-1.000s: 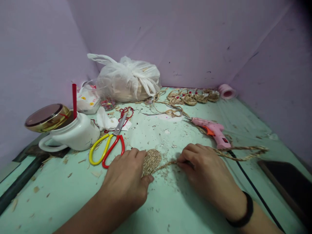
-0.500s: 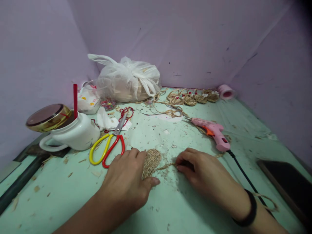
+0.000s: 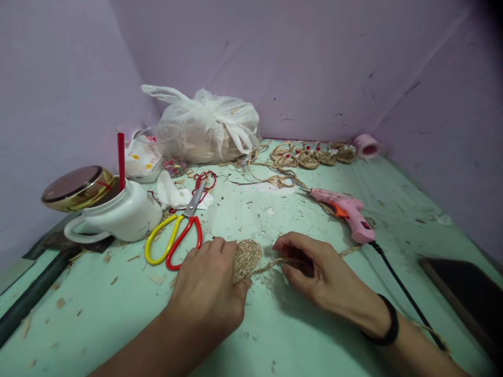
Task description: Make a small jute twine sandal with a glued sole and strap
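A small flat coil of braided straw rope [image 3: 247, 257] lies on the green table near the front middle. My left hand [image 3: 208, 285] presses down on the coil's left edge, fingers curled over it and thumb at its lower rim. My right hand [image 3: 318, 269] pinches the loose straw rope [image 3: 271, 265] that runs out of the coil to the right, its fingers closed round it. The rope's tail trails off past my right wrist, which wears a black band.
Red-and-yellow scissors [image 3: 176, 230] lie left of the coil. A pink glue gun [image 3: 346, 212] with a black cord [image 3: 404, 296] sits right. White mug [image 3: 118, 214], gold lid [image 3: 76, 186], plastic bag [image 3: 208, 125], finished straw pieces [image 3: 310, 155] and pink tape roll [image 3: 367, 146] stand behind. Straw scraps litter the table.
My right hand has slid left along the rope towards the coil and lifted slightly. The rope's long tail swung from the right side of the table down past my wrist. Left hand stays put.
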Action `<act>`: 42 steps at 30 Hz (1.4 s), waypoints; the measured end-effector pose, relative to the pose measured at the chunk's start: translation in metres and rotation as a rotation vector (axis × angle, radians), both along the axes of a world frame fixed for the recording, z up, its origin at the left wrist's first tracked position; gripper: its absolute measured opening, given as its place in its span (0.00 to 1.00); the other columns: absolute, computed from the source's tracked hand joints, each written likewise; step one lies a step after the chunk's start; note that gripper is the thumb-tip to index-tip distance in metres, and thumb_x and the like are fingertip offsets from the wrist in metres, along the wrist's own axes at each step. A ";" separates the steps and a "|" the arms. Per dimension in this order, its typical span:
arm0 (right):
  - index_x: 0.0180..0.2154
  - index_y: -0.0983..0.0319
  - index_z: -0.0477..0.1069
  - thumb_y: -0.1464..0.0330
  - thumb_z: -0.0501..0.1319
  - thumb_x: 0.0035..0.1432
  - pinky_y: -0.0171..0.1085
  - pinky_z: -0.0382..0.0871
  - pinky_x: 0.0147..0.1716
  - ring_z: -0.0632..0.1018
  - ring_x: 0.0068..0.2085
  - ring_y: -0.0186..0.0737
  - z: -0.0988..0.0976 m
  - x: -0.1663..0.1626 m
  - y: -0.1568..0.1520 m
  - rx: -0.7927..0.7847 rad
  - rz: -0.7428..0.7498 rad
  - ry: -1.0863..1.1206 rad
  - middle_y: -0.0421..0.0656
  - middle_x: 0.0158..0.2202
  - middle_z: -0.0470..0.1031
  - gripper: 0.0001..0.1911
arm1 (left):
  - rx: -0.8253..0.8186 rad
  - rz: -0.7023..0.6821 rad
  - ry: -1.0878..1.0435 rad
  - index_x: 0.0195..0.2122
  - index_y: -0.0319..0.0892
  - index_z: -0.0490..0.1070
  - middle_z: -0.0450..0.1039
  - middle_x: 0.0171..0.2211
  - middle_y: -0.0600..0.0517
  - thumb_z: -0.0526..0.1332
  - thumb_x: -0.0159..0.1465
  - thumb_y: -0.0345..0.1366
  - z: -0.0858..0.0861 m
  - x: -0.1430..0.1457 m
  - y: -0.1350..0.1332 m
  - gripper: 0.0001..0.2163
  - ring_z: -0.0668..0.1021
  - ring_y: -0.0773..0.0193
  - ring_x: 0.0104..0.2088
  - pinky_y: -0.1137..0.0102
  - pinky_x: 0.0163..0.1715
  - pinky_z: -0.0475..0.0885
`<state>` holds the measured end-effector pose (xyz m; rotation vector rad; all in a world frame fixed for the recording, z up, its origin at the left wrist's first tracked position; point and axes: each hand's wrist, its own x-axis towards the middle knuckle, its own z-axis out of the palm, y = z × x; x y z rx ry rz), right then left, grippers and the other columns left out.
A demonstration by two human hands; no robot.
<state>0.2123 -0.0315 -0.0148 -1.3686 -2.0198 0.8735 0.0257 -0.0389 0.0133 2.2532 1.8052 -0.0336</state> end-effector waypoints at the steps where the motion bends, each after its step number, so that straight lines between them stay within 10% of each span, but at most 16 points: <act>1: 0.34 0.62 0.68 0.75 0.57 0.48 0.34 0.64 0.28 0.70 0.29 0.35 0.000 0.000 0.001 -0.006 0.025 0.020 0.40 0.29 0.71 0.08 | 0.000 -0.001 -0.004 0.40 0.43 0.67 0.69 0.39 0.46 0.55 0.54 0.40 0.000 0.000 0.000 0.13 0.71 0.51 0.39 0.58 0.38 0.65; 42: 0.24 0.61 0.65 0.72 0.59 0.49 0.33 0.58 0.23 0.68 0.24 0.33 -0.018 -0.013 0.003 0.201 -0.137 -0.047 0.38 0.23 0.68 0.04 | -0.004 -0.046 -0.060 0.39 0.43 0.66 0.68 0.37 0.47 0.55 0.53 0.38 -0.002 -0.006 0.002 0.12 0.69 0.52 0.40 0.58 0.38 0.62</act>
